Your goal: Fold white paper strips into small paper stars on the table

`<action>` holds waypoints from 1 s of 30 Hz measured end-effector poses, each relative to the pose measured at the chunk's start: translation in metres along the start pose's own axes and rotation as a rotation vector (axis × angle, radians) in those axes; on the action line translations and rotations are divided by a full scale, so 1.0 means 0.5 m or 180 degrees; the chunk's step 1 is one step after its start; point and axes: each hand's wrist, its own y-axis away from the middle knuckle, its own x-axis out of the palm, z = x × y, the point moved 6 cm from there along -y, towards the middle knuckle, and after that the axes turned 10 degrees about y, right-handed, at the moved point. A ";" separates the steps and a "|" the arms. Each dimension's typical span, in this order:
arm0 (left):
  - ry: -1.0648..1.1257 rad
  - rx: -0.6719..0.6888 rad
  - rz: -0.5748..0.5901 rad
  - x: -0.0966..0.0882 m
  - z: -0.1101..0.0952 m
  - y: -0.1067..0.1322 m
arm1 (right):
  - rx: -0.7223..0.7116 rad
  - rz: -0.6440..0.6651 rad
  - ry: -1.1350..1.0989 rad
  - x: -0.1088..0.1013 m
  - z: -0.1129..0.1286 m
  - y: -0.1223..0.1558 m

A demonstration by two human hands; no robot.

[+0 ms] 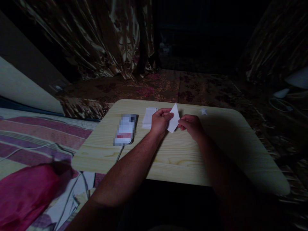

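A white piece of folded paper (174, 120), pointed at its top and bottom, is held up just above the wooden table (178, 157). My left hand (160, 121) grips its left side, with the thumb lying across the front. At its right edge, my right hand (192, 125) has thumb and fingers closed on the paper's corner. Behind my left hand lies a stack of white paper (148, 117), partly covered by the hand. A small folded white paper piece (203, 111) rests on the table beyond my right hand.
Left of the paper stack lies a phone (125, 130), its image pixelated, with a white cable (119, 154) running off the near side. A striped bed cover (48, 134) and a pink bag (29, 195) are at the left. Patterned curtains (120, 35) hang behind the table.
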 end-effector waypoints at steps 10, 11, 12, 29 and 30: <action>-0.0017 -0.0065 0.0097 0.002 0.010 -0.002 | 0.0088 -0.0469 -0.0071 -0.019 -0.003 -0.008; -0.0024 -0.0054 0.0120 0.003 0.011 -0.002 | 0.0103 -0.0489 -0.0074 -0.020 -0.005 -0.009; -0.0024 -0.0047 0.0147 0.004 0.011 -0.001 | 0.0110 -0.0509 -0.0087 -0.020 -0.005 -0.009; -0.0186 -0.0163 0.0309 0.017 0.013 0.007 | 0.0100 -0.0487 -0.0224 -0.023 -0.011 -0.011; -0.0180 -0.0168 0.0301 0.017 0.013 0.007 | 0.0079 -0.0463 -0.0246 -0.023 -0.011 -0.011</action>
